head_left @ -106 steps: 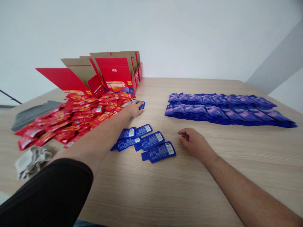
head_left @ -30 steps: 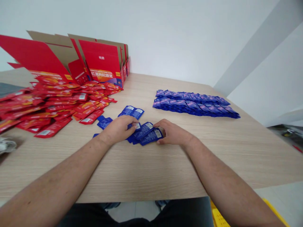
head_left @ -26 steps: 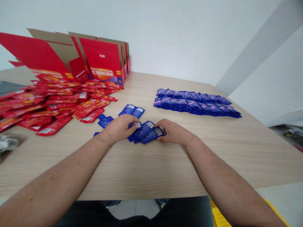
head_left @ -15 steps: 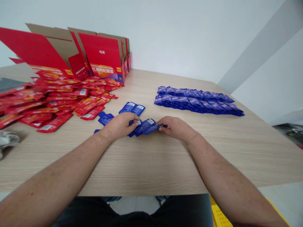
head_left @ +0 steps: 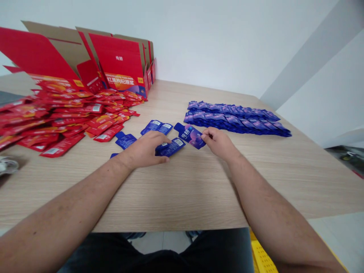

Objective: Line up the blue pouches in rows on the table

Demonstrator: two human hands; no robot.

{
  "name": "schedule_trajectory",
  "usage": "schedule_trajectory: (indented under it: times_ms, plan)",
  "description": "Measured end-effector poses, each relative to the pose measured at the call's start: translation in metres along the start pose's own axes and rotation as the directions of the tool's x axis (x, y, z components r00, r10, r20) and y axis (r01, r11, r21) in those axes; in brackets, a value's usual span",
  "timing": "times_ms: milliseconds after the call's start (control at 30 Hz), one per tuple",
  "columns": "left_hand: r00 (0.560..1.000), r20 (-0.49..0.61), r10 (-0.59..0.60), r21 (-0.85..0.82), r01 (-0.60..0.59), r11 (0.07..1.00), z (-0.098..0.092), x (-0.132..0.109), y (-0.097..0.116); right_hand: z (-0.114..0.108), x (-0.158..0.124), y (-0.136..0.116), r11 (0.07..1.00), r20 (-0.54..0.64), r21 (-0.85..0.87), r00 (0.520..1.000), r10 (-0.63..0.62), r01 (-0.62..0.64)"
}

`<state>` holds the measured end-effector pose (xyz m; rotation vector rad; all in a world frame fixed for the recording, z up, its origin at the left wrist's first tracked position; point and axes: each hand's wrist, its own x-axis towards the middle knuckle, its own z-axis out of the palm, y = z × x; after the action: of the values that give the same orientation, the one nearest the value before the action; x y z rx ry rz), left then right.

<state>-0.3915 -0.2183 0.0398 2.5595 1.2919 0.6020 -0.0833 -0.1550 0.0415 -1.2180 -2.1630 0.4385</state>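
Between the thumb and fingers of my right hand (head_left: 220, 142) is the end of a blue-purple pouch (head_left: 191, 135), its printed purple face up. My left hand (head_left: 149, 149) rests with fingers apart over a few blue pouches (head_left: 174, 147), which lie barcode side up and are partly hidden by it. Just beyond that hand are two more blue pouches (head_left: 157, 127) side by side. Another blue pouch (head_left: 125, 140) lies left of the left hand, and a corner of one more shows by the wrist.
Red pouches (head_left: 68, 113) are heaped on the left, before open red boxes (head_left: 119, 64). Two long overlapping rows of blue-purple pouches (head_left: 239, 119) lie at the back right of the table (head_left: 176, 201). A yellow basket (head_left: 263, 258) stands below at the right.
My right hand has moved right and slightly away from me, and a pouch is now in it with its purple face up. The fingers of my left hand have spread.
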Motion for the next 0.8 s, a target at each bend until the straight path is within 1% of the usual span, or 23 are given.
schedule_trajectory:
  times_ms: [67,133,233,333,433,533,633,700,800]
  plan:
    - [0.998,0.059,0.004,0.027,-0.005,1.000,0.002,0.000,0.005,0.002,0.001,0.001,0.997,-0.003,0.033,0.998,0.067,-0.067]
    - [0.996,0.091,-0.024,0.056,0.019,0.998,0.005,0.000,0.008,0.005,0.001,0.001,0.991,-0.001,0.062,0.993,0.121,-0.121]
    - [0.995,0.086,-0.042,0.087,0.035,0.996,0.008,0.002,0.005,0.007,0.000,0.001,0.977,0.015,0.103,0.982,0.186,-0.186]
    - [0.996,0.080,-0.035,0.124,0.025,0.992,0.009,0.004,-0.003,0.009,-0.001,0.003,0.964,0.030,0.148,0.976,0.218,-0.220]
    - [0.997,0.055,-0.057,0.167,0.047,0.985,0.008,0.005,-0.006,0.012,-0.001,0.007,0.947,0.037,0.207,0.969,0.244,-0.246]
    - [0.998,-0.012,-0.070,0.192,0.071,0.979,0.004,0.005,-0.004,0.012,-0.001,0.009,0.927,0.050,0.251,0.960,0.274,-0.278]
    - [0.989,-0.131,-0.066,0.143,0.085,0.986,-0.001,0.003,0.004,0.012,-0.001,0.007,0.905,0.067,0.285,0.949,0.309,-0.315]
    - [0.966,-0.218,-0.137,0.081,0.158,0.984,-0.004,0.000,0.010,0.012,-0.001,0.004,0.885,0.075,0.322,0.941,0.331,-0.337]
    - [0.908,-0.308,-0.284,-0.011,0.295,0.955,-0.008,-0.002,0.017,0.011,-0.001,0.002,0.844,0.083,0.408,0.935,0.346,-0.349]
